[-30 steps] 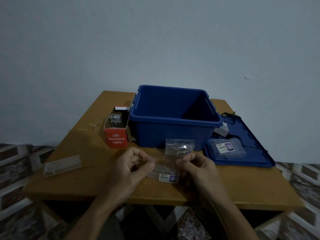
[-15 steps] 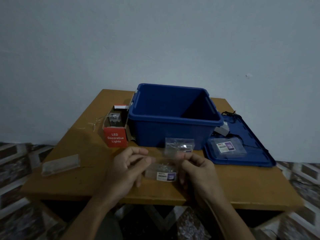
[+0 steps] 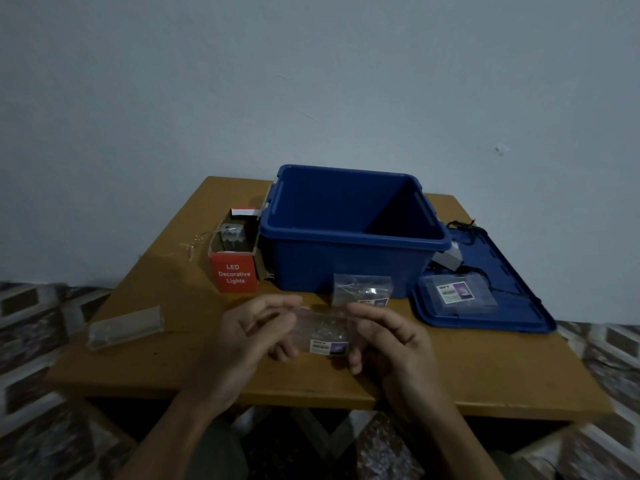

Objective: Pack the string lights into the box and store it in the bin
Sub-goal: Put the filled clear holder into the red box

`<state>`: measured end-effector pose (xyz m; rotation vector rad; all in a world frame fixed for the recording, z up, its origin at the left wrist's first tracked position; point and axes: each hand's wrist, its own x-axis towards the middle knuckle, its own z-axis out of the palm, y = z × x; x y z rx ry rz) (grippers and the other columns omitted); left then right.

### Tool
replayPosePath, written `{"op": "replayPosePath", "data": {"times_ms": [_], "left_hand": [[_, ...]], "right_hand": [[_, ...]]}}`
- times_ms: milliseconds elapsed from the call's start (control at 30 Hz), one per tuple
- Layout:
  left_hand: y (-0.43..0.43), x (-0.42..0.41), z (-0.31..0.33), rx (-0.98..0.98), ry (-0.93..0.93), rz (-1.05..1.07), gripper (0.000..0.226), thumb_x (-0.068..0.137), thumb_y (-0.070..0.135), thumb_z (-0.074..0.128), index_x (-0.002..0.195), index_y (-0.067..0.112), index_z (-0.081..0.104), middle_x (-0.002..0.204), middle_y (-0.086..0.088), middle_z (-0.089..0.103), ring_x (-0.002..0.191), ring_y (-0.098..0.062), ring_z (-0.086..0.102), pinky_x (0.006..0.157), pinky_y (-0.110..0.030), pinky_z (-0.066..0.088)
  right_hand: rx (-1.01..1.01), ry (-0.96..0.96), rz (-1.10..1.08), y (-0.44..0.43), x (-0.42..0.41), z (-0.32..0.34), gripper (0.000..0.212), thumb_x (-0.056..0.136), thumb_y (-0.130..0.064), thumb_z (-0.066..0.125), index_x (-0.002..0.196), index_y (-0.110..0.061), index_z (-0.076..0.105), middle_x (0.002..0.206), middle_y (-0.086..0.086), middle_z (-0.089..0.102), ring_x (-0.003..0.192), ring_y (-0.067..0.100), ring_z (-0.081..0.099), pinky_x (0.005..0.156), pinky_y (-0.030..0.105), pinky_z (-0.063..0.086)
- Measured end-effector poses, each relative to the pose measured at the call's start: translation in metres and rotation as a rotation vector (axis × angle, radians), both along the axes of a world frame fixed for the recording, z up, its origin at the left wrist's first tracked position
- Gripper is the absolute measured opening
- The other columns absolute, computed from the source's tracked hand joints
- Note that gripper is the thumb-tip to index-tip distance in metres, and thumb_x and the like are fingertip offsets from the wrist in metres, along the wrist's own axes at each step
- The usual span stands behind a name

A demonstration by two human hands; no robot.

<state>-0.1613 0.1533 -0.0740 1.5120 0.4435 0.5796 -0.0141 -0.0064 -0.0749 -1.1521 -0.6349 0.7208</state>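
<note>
1. I see my left hand and right hand at lower centre, each pinching one end of a clear packet of string lights just above the worktop.
2. The open red box sits left of centre, just beside the blue bin at mid-frame.
3. A second packet stands at the bin's front; a third packet lies on the lid at right.

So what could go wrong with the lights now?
The clear packet is only pinched at its ends by the left hand and right hand, near the front edge of the table, so it might slip and drop. Thin wire spills out of the red box; it could snag or tangle when the box gets closed. The black cable lies across the blue lid and may get dragged off when the lid is lifted.
</note>
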Motion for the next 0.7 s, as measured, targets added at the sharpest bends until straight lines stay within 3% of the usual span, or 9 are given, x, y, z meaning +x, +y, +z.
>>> {"op": "replayPosePath", "data": {"times_ms": [167,333,500,600,700], "left_hand": [[-0.0044,0.0022,-0.0010,0.070,0.013,0.052,0.029,0.086,0.030,0.063,0.113,0.024,0.071,0.075,-0.015,0.071,0.066,-0.025,0.067,0.061,-0.031,0.054],[-0.0051,0.0024,-0.0013,0.007,-0.009,0.068,0.028,0.084,0.027,0.066,0.110,0.027,0.075,0.072,-0.019,0.071,0.065,-0.029,0.066,0.059,-0.032,0.053],[-0.0064,0.0019,-0.0007,-0.041,-0.042,0.093,0.024,0.082,0.029,0.067,0.103,0.027,0.079,0.085,-0.018,0.075,0.066,-0.030,0.069,0.057,-0.032,0.055],[-0.0072,0.0037,-0.0001,0.001,-0.008,0.102,0.026,0.082,0.027,0.069,0.105,0.020,0.076,0.095,-0.011,0.077,0.064,-0.027,0.069,0.055,-0.030,0.055],[-0.0078,0.0061,0.0006,0.010,0.031,0.101,0.030,0.080,0.032,0.068,0.107,0.021,0.073,0.096,-0.006,0.077,0.062,-0.025,0.068,0.053,-0.028,0.053]], "right_hand": [[-0.003,-0.080,-0.044,0.0005,-0.0022,-0.0023,0.016,0.087,-0.017,0.067,0.102,-0.015,0.074,0.066,0.015,0.064,0.054,0.024,0.057,0.056,0.031,0.052],[-0.016,-0.128,-0.053,0.0004,-0.0025,-0.0013,0.013,0.085,-0.016,0.068,0.097,-0.012,0.072,0.068,0.013,0.065,0.054,0.025,0.057,0.054,0.031,0.052],[-0.068,-0.191,-0.053,0.0011,-0.0004,-0.0036,0.018,0.091,0.001,0.066,0.087,-0.016,0.074,0.061,0.014,0.063,0.052,0.026,0.057,0.055,0.035,0.050],[-0.077,-0.209,-0.049,0.0008,-0.0025,-0.0010,0.006,0.091,-0.011,0.070,0.087,-0.013,0.073,0.062,0.016,0.064,0.053,0.028,0.057,0.055,0.037,0.050],[-0.104,-0.213,-0.075,0.0039,-0.0042,0.0016,0.006,0.087,-0.018,0.070,0.091,-0.013,0.070,0.069,0.011,0.067,0.053,0.023,0.056,0.051,0.033,0.050]]}}
